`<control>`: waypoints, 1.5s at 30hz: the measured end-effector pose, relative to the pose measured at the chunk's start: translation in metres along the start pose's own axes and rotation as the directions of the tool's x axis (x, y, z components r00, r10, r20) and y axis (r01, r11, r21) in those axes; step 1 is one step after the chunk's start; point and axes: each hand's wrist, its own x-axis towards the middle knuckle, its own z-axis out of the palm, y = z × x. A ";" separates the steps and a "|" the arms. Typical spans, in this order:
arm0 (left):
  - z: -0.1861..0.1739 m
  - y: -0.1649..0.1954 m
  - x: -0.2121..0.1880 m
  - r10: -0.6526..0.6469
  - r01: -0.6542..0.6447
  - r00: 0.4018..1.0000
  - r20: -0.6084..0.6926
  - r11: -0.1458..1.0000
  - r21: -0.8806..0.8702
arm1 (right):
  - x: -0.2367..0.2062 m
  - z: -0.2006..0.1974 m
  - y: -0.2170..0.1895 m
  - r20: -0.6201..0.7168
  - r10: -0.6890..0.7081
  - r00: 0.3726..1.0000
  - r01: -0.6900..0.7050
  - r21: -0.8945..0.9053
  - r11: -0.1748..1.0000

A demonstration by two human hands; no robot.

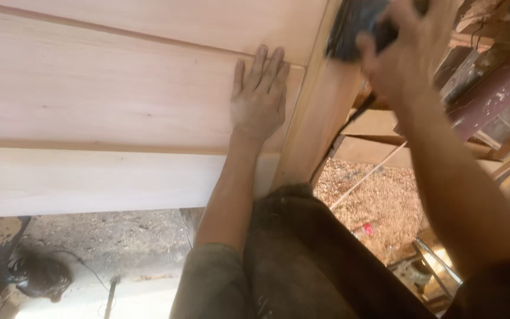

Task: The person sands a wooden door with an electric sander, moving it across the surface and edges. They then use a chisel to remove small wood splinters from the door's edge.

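Sanding the door's right stile (320, 112), your right hand (405, 50) clamps the dark power sander (355, 26); your left hand (259, 97) lies spread, pressing the pale panel (107, 94). Keep bracing it while guiding along the grain.

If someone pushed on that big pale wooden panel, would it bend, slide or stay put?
The wooden panel looks thick and framed, so it is probably stiff and heavy. The left hand lies flat on it with no visible sag. Its smooth pale face may be dusty and slippery. The right hand holds a dark tool on its side rail.
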 end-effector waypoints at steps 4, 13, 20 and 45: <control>0.002 0.000 0.002 -0.031 0.032 0.999 0.006 0.999 -0.032 | -0.046 -0.002 -0.035 0.154 0.168 0.974 -0.167 -0.017 0.986; 0.006 0.000 0.000 -0.032 0.032 0.999 -0.017 0.999 -0.002 | -0.001 -0.004 -0.025 0.001 -0.068 0.998 0.068 -0.060 0.996; -0.007 0.002 0.006 -0.032 0.031 0.999 -0.007 0.999 -0.040 | -0.027 -0.005 -0.039 0.084 -0.032 0.996 0.037 -0.063 0.997; 0.024 0.077 0.062 0.241 -0.261 0.964 -0.114 0.766 -0.588 | -0.044 0.007 -0.034 -0.047 0.021 0.999 -0.019 0.030 0.999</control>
